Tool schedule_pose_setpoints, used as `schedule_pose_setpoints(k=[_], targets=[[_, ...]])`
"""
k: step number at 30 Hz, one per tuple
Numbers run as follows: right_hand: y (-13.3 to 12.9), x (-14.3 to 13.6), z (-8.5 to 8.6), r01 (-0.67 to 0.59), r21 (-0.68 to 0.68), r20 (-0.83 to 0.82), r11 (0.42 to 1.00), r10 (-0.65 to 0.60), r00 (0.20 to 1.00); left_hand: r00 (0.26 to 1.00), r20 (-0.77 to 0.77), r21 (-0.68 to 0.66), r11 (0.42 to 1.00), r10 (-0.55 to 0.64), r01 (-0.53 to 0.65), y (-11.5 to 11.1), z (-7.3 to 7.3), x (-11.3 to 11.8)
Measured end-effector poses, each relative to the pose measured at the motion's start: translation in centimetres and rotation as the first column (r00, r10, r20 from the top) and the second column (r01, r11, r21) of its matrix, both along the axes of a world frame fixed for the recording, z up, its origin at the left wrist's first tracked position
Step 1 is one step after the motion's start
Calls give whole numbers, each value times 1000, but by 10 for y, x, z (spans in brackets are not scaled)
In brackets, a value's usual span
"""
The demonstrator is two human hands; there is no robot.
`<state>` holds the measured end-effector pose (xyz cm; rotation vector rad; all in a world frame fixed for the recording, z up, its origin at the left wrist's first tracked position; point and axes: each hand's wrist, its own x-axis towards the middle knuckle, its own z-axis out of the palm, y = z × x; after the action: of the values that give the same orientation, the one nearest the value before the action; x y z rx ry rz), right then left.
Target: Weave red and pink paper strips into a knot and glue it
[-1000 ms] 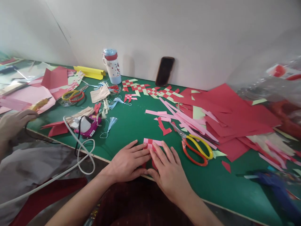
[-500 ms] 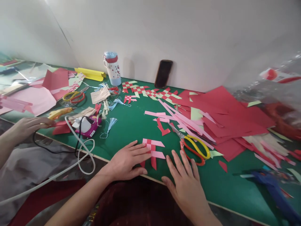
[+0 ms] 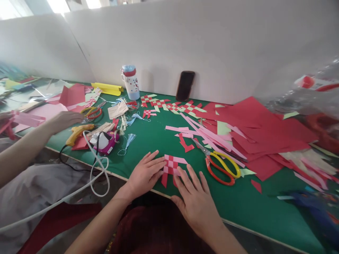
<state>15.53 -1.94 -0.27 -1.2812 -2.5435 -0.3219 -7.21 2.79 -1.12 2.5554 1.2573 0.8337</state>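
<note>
A woven pink and red paper fish (image 3: 171, 163) lies flat on the green tabletop (image 3: 150, 135), its strip ends pointing right and toward me. My left hand (image 3: 147, 173) rests against its left side, fingers stretched out. From the right, my right hand (image 3: 195, 195) lies palm down with its fingers spread, the fingertips over the lower right strips and partly hiding them. Neither hand grips anything. Just beyond my right hand are scissors (image 3: 222, 167) with one yellow and one red handle.
Finished woven pieces (image 3: 173, 107) line the back near a phone (image 3: 185, 85) and a bottle (image 3: 131, 83). Red sheets (image 3: 267, 130) and pink strips (image 3: 212, 135) pile up at right. At left, a co-worker's hand (image 3: 65, 118) is near a yellow glue gun (image 3: 79, 134) and a looping white cable (image 3: 91, 164).
My right hand has moved left onto the paper fish's strips. My left hand stays at its left side. The co-worker's hand has left the glue gun and reached farther back.
</note>
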Motion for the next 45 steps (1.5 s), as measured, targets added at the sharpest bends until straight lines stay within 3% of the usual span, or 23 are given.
schedule_pose_setpoints(k=[5,12,20,33,45], targets=[[2,5,-6,-11,-53,-39,999,9,999,1000,14,9,1000,23,-23,0,-3,0],[6,14,-1,20,-89,-282,996,-44,958,999,-49,24,1000,1,0,-2,-2,3],[3,-20,2,-54,-47,-5,997,54,999,992,-114,23,998,-47,50,-2,-1,3],[0,-1,-3,-5,-38,73,999,8,997,941,-327,87,989,-83,118,-10,7,-4],[1,-11,6,-7,-60,62,998,11,998,908,-393,60,981,-146,183,-22,6,-17]])
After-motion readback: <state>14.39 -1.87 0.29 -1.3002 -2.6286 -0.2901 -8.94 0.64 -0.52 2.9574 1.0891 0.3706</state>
